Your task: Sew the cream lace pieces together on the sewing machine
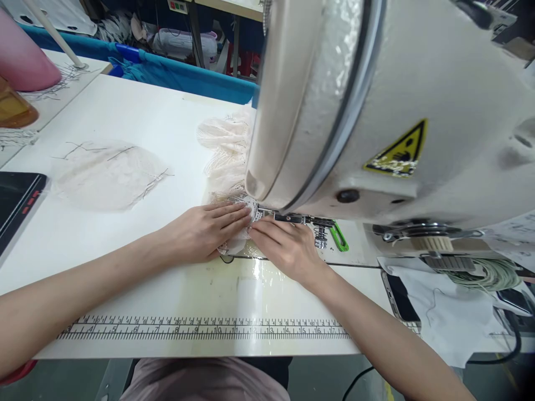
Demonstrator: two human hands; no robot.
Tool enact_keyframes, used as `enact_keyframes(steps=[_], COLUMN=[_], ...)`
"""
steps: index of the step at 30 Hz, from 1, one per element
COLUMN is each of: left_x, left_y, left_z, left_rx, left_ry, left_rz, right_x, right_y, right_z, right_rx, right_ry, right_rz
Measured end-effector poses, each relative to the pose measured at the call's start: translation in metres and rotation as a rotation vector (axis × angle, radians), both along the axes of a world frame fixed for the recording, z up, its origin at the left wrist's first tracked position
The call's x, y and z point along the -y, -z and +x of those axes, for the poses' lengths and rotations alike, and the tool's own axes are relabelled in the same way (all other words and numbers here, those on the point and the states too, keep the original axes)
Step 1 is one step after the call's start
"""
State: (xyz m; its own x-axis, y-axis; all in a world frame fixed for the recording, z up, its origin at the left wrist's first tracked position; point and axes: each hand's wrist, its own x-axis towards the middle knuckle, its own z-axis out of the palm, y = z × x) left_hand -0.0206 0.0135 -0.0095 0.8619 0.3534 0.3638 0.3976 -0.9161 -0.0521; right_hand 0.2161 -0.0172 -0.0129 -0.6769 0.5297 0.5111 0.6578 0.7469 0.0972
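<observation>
Pale gathered lace fabric (pixel 228 150) lies on the white table and runs under the sewing machine (pixel 317 100). My left hand (pixel 213 229) rests on its near end, fingers stretched out flat toward the needle area. Just to the right, my right hand (pixel 286 245) has its fingers bent and pressed together at the fabric's edge, close to the machine's needle area. The machine head partly covers these fingers and hides the needle and presser foot.
A sheer pale piece with dark threads (pixel 111 175) lies to the left, near a black device (pixel 19 200). A pink thread cone (pixel 25 55) stands at the far left. A printed ruler (pixel 209 328) lines the front edge. A phone (pixel 400 298) lies at right.
</observation>
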Motion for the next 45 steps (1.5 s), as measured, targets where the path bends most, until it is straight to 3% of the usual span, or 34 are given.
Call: enact_keyframes(steps=[15,23,34,45], left_x=[0.011,0.016,0.016,0.015], left_y=[0.000,0.002,0.001,0.001], left_z=[0.007,0.012,0.012,0.013], left_rx=[-0.070,-0.012,-0.047,-0.052], left_ry=[-0.100,-0.118,-0.128,-0.142], left_rz=[0.025,0.040,0.076,0.042], right_x=[-0.002,-0.001,-0.004,-0.006], right_y=[-0.003,-0.002,0.012,0.014], right_z=[0.002,0.007,0.018,0.022], right_rx=[-0.045,-0.032,-0.076,-0.016], right_ry=[0.002,0.029,0.058,0.105], right_rz=[0.021,-0.002,-0.154,-0.098])
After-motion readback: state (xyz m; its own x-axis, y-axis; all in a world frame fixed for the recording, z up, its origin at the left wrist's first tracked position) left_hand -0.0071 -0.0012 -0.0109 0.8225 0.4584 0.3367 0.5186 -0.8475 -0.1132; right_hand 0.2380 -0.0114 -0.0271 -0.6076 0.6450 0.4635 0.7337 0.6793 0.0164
